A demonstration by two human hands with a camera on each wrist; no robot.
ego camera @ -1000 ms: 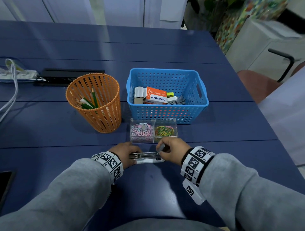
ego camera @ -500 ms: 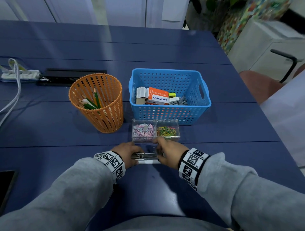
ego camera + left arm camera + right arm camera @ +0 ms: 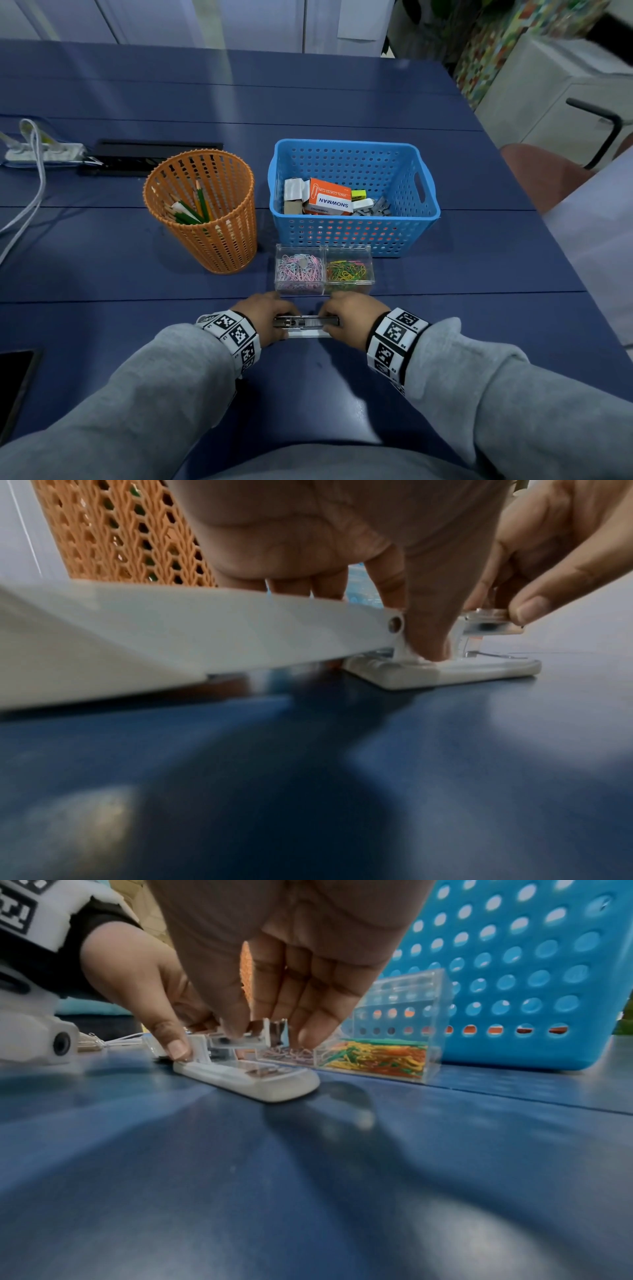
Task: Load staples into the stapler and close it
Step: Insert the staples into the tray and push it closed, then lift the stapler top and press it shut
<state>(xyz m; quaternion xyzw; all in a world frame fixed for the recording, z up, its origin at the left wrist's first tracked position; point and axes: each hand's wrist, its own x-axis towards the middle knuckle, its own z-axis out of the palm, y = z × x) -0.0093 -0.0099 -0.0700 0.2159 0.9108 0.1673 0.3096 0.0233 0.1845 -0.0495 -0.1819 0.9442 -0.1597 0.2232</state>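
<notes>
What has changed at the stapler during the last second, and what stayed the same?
The right hand came in from the stapler's right end and now has its fingers pinched on the metal magazine, where a staple strip now shows. The left hand still holds the hinge end, thumb on the white base. The stapler is still open; the paper clip box, orange cup and blue basket did not move.

The blue counter [image 3: 428,308] carries an orange mesh cup [image 3: 205,219], a blue perforated basket [image 3: 352,233], a clear two-part box of paper clips [image 3: 323,270], the white stapler [image 3: 306,327], a power strip [image 3: 44,152] and a dark phone [image 3: 15,380] at its left edge.
</notes>
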